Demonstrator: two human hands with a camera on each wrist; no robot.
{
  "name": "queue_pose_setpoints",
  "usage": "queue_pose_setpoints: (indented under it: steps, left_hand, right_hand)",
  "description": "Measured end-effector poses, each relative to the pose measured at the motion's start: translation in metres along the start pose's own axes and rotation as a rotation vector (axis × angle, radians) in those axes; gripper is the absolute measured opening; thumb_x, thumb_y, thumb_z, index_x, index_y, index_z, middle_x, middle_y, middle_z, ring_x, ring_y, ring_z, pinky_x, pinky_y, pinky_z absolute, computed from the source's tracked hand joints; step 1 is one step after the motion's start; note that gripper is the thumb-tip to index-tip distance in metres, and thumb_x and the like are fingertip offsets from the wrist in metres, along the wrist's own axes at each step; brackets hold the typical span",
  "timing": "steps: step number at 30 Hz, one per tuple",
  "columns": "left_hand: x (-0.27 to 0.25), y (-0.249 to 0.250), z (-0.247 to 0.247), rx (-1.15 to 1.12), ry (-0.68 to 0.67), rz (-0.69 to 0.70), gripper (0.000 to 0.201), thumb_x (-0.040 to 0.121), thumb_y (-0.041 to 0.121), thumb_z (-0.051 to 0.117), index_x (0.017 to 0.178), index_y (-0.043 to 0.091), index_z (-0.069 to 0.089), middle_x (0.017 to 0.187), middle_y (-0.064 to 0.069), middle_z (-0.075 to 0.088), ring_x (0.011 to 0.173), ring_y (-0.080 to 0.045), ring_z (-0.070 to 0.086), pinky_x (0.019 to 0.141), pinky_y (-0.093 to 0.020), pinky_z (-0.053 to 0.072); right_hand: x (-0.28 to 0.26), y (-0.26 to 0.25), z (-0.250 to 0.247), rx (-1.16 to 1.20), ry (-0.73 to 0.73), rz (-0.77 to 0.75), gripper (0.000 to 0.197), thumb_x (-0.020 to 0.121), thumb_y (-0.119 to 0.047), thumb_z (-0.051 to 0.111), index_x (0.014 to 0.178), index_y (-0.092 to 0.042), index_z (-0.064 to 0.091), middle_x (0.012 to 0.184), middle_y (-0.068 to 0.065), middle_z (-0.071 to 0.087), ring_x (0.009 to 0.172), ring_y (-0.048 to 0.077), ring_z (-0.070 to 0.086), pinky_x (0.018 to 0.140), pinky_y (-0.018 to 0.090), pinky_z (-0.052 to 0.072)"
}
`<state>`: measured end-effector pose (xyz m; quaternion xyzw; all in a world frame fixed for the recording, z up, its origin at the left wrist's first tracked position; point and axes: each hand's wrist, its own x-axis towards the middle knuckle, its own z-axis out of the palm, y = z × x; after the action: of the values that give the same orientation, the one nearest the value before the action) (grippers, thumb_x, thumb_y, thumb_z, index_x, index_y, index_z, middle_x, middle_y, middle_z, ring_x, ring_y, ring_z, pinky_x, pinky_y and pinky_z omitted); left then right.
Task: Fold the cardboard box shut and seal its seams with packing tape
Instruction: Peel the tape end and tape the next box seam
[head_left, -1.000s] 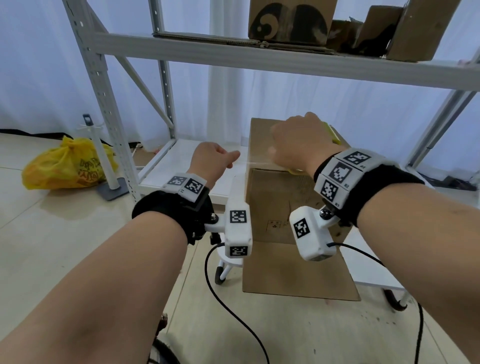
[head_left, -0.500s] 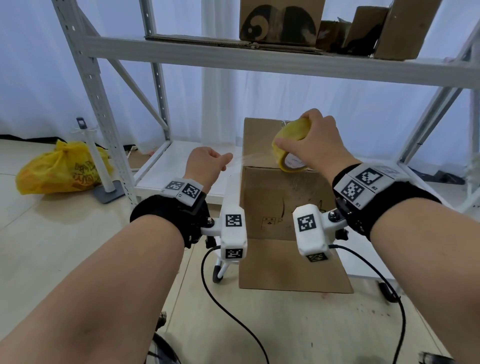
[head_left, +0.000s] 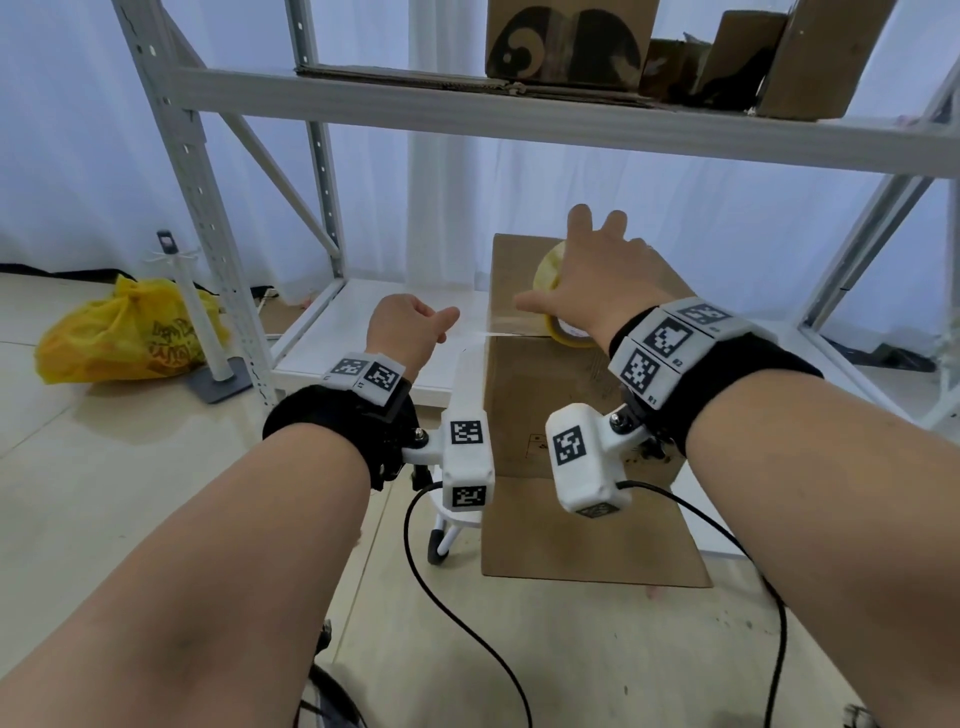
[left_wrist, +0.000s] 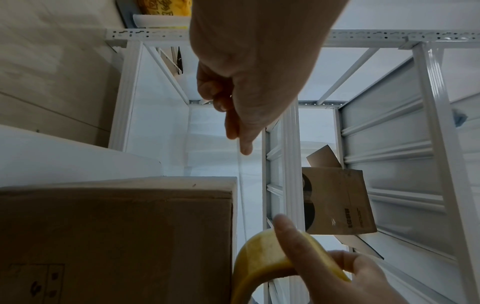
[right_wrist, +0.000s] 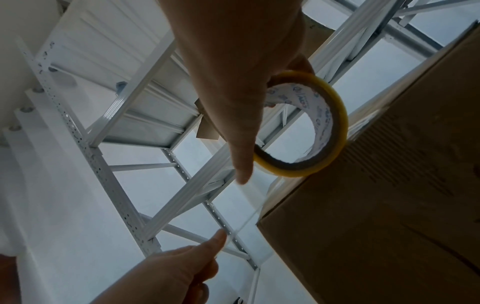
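Note:
A brown cardboard box stands on the low white shelf, top closed. My right hand holds a yellow packing tape roll down on the box top near its front edge, thumb across the roll's left face and fingers stretched out beyond it. A clear tape strand runs left off the box edge to my left hand, which pinches its free end. In the right wrist view the roll rests on edge against the box, and the strand is taut. The left wrist view shows the strand beside the box.
A cardboard flap hangs from the box front to the floor. The upper shelf carries several cardboard boxes. A rack upright, a white stand and a yellow bag are at the left. Cables trail below my wrists.
My right hand has carried the roll farther back and down onto the box top, and its fingers have spread out. The left hand has stayed in place on the tape end.

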<state>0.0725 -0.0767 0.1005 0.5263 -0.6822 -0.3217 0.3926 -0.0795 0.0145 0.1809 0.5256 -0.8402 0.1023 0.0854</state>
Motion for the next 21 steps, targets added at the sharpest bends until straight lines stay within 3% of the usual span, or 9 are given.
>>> queue_pose_setpoints:
  steps: [3, 5, 8, 15, 21]
  left_hand:
    - [-0.002, 0.000, 0.001, 0.005, -0.027, 0.007, 0.032, 0.087, 0.035, 0.064, 0.082, 0.004, 0.062, 0.066, 0.005, 0.058, 0.059, -0.008, 0.049, 0.057, -0.022, 0.039]
    - [-0.004, 0.000, 0.001, 0.000, -0.029, 0.004, 0.035, 0.085, 0.039, 0.066, 0.078, 0.006, 0.060, 0.064, 0.004, 0.056, 0.059, -0.009, 0.048, 0.056, -0.022, 0.038]
    - [-0.005, 0.000, 0.000, 0.006, -0.022, 0.007, 0.035, 0.083, 0.040, 0.068, 0.073, 0.008, 0.055, 0.064, 0.003, 0.054, 0.059, -0.009, 0.047, 0.057, -0.023, 0.038]
    - [-0.007, 0.002, -0.001, -0.030, -0.010, 0.004, 0.033, 0.082, 0.033, 0.069, 0.066, 0.013, 0.049, 0.065, 0.002, 0.055, 0.058, -0.010, 0.047, 0.056, -0.023, 0.039]
    - [-0.004, 0.006, 0.001, -0.035, -0.031, -0.007, 0.032, 0.083, 0.034, 0.068, 0.067, 0.014, 0.049, 0.067, 0.002, 0.057, 0.060, -0.010, 0.048, 0.057, -0.024, 0.040]
  right_hand:
    - [-0.001, 0.012, -0.001, 0.145, 0.011, -0.008, 0.064, 0.088, -0.059, 0.045, 0.135, -0.017, 0.032, 0.128, 0.014, 0.037, 0.112, 0.038, 0.048, 0.089, 0.046, 0.043]
    - [-0.002, 0.020, 0.000, 0.208, 0.022, -0.008, 0.057, 0.090, -0.054, 0.044, 0.136, -0.021, 0.037, 0.128, 0.014, 0.041, 0.114, 0.037, 0.046, 0.093, 0.044, 0.041]
    - [-0.007, 0.023, 0.003, 0.181, 0.050, -0.028, 0.066, 0.085, -0.063, 0.048, 0.142, -0.032, 0.036, 0.133, 0.012, 0.042, 0.119, 0.037, 0.043, 0.101, 0.045, 0.037]
    - [-0.013, 0.017, 0.008, 0.247, 0.083, -0.050, 0.068, 0.081, -0.056, 0.059, 0.141, -0.033, 0.037, 0.134, 0.008, 0.036, 0.116, 0.031, 0.047, 0.082, 0.034, 0.037]
    - [-0.010, 0.010, 0.007, 0.208, 0.062, -0.019, 0.068, 0.079, -0.056, 0.059, 0.140, -0.034, 0.038, 0.131, 0.008, 0.036, 0.115, 0.034, 0.046, 0.092, 0.043, 0.043]
